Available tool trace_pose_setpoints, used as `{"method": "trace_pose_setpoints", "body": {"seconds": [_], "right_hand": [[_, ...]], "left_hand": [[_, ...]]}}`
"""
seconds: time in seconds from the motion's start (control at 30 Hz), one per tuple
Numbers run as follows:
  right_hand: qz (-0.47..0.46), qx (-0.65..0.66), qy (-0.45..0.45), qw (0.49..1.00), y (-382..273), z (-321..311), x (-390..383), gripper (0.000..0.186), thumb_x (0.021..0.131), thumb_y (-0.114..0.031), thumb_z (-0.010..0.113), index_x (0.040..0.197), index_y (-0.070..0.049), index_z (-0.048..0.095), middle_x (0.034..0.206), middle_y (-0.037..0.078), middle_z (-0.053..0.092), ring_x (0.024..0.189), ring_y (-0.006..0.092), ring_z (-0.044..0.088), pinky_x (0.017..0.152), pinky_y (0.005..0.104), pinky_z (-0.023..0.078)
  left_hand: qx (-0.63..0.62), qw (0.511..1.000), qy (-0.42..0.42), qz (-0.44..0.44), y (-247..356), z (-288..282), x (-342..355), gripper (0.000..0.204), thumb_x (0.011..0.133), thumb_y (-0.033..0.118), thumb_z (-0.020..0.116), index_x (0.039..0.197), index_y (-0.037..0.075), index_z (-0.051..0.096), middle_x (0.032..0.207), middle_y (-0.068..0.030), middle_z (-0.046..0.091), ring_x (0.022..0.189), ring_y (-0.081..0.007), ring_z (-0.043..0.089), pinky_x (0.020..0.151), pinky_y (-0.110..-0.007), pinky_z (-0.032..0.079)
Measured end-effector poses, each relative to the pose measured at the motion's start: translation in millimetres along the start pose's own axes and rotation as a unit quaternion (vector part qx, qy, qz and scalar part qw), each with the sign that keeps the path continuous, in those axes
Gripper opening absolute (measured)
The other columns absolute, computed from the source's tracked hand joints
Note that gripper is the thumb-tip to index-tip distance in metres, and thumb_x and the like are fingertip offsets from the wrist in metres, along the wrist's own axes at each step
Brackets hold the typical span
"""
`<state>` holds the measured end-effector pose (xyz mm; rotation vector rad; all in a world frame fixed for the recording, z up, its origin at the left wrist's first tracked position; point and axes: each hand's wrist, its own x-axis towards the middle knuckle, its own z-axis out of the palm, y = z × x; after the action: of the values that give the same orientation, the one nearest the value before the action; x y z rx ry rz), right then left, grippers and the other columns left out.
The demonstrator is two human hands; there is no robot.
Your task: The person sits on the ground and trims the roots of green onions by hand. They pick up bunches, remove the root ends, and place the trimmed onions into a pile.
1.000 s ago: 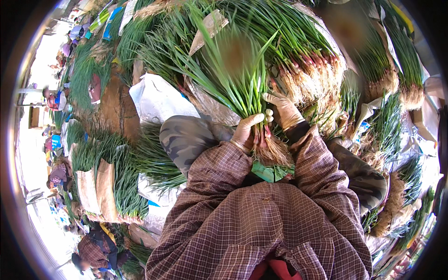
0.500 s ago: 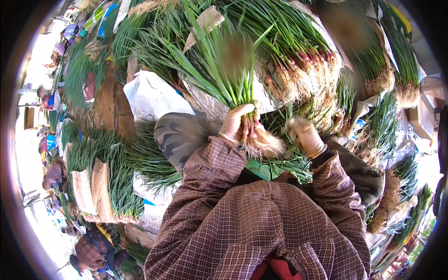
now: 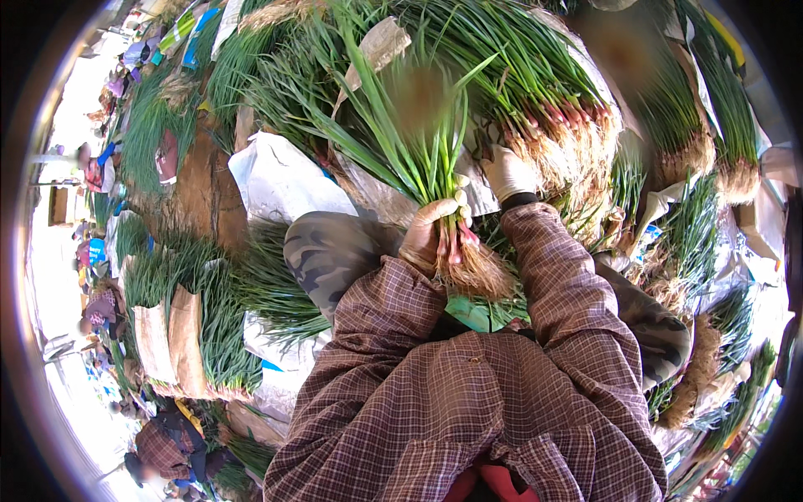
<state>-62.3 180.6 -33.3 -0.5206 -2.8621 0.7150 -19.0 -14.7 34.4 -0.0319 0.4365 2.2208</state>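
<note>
My left hand, in a pale glove, is closed around a bunch of spring onions. The long green leaves fan up and left, while the reddish bulbs and stringy tan roots hang below my fingers. My right hand, also gloved, is at the left edge of a large pile of spring onions with reddish bulbs and thick roots. Its fingers are drawn together beside the stalks; whatever they pinch is hidden. Both arms wear brown checked sleeves.
A white sack lies left of the bunch, by my camouflage-covered knee. More spring onions wrapped in brown card lie at lower left. Other piles stand at far right. People are at the left rim.
My right hand has moved up and left, from near the roots of the held bunch to the large pile's edge. My left hand still holds the bunch, slightly lower in the picture.
</note>
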Motion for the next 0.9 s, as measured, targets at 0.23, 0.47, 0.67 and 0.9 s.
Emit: {"method": "trace_pose_setpoints", "body": {"seconds": [0.23,0.47,0.67,0.9], "right_hand": [[0.148,0.474,-0.186,0.848,31,6,-11,0.016,0.089,-0.017,0.065,0.092,-0.001,0.067,0.081,0.002,0.066,0.068,0.0157,0.061,0.065,0.0297,0.051],[0.263,0.644,-0.255,0.671,12,2,-3,0.025,0.089,-0.026,0.069,0.100,-0.004,0.069,0.084,0.004,0.068,0.068,0.0108,0.060,0.064,0.0267,0.050],[0.016,0.205,-0.119,0.971,-13,-85,-46,0.033,0.089,-0.033,0.068,0.110,-0.007,0.068,0.078,0.010,0.071,0.057,0.0173,0.063,0.054,0.0299,0.051],[-0.210,0.116,-0.105,0.965,10,-100,-127,0.029,0.084,-0.037,0.069,0.096,-0.011,0.070,0.077,0.010,0.066,0.068,0.0259,0.065,0.063,0.0360,0.053]], "left_hand": [[0.054,0.997,0.035,0.044,4,-3,-2,0.035,0.090,0.010,0.057,0.124,0.009,0.049,0.099,-0.0045,0.059,0.088,-0.0208,0.062,0.068,-0.044,0.056],[0.034,0.999,0.028,0.020,-1,13,2,0.036,0.090,0.008,0.056,0.125,0.009,0.049,0.102,-0.0046,0.060,0.087,-0.0193,0.062,0.065,-0.040,0.056],[0.143,0.983,0.116,0.001,-1,3,-6,0.033,0.091,0.021,0.056,0.111,-0.005,0.060,0.094,-0.0162,0.067,0.068,-0.0252,0.065,0.057,-0.038,0.057],[0.124,0.985,0.115,-0.046,-17,26,-4,0.030,0.093,0.024,0.052,0.100,-0.003,0.062,0.086,-0.0155,0.067,0.060,-0.0248,0.064,0.051,-0.034,0.056]]}}
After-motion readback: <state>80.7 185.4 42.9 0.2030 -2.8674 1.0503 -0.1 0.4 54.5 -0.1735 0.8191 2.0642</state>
